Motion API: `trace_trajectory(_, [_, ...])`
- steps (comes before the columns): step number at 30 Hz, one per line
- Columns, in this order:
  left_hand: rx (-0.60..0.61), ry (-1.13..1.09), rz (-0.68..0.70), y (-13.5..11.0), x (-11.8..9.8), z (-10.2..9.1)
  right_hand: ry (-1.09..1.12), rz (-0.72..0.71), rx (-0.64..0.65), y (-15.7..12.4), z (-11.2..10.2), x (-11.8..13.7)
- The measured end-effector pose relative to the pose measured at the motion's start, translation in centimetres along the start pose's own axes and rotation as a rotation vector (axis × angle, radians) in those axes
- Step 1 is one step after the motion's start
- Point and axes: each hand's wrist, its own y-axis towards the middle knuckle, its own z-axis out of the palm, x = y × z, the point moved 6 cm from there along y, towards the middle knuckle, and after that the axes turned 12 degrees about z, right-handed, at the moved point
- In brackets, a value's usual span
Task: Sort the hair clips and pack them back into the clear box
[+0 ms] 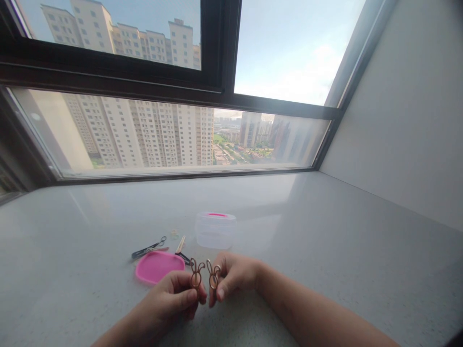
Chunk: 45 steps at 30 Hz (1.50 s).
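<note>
My left hand [170,299] pinches a small brown rabbit-shaped clip [196,274] between thumb and fingers. My right hand [231,277] pinches a second matching rabbit-shaped clip [213,275]. The two clips stand upright side by side, ears up, a little apart, just above the pale countertop [325,250]. Right behind my hands lies a pink lid [159,266], flat on the counter.
A clear plastic box [215,230] with a pink piece on top stands behind the lid. Small scissors [149,248] and a thin tool [180,246] lie left of the box. A wide window [173,135] runs along the back; a white wall [405,120] rises at the right.
</note>
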Motion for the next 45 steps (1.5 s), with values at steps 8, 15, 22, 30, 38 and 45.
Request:
trace_trajectory(8, [0.016, 0.005, 0.012, 0.04, -0.30, 0.16, -0.036, 0.009, 0.003, 0.00, -0.03, 0.01])
trace_trajectory(15, [-0.016, -0.006, 0.025, -0.05, 0.09, -0.12, -0.058, 0.029, -0.010, 0.06, -0.25, -0.21])
trace_trajectory(22, [-0.011, -0.012, 0.024, -0.12, 0.35, -0.32, 0.008, 0.010, -0.008, 0.14, 0.02, 0.05])
trace_trajectory(30, [-0.025, -0.021, 0.020, -0.23, 0.38, -0.35, -0.007, 0.007, -0.012, -0.02, 0.24, 0.37])
trace_trajectory(38, [-0.012, -0.009, 0.008, -0.13, 0.10, -0.22, -0.064, 0.022, -0.024, 0.10, -0.09, 0.03])
trace_trajectory(45, [-0.007, -0.023, -0.007, -0.14, 0.04, -0.05, -0.075, 0.044, -0.040, 0.10, -0.22, -0.19])
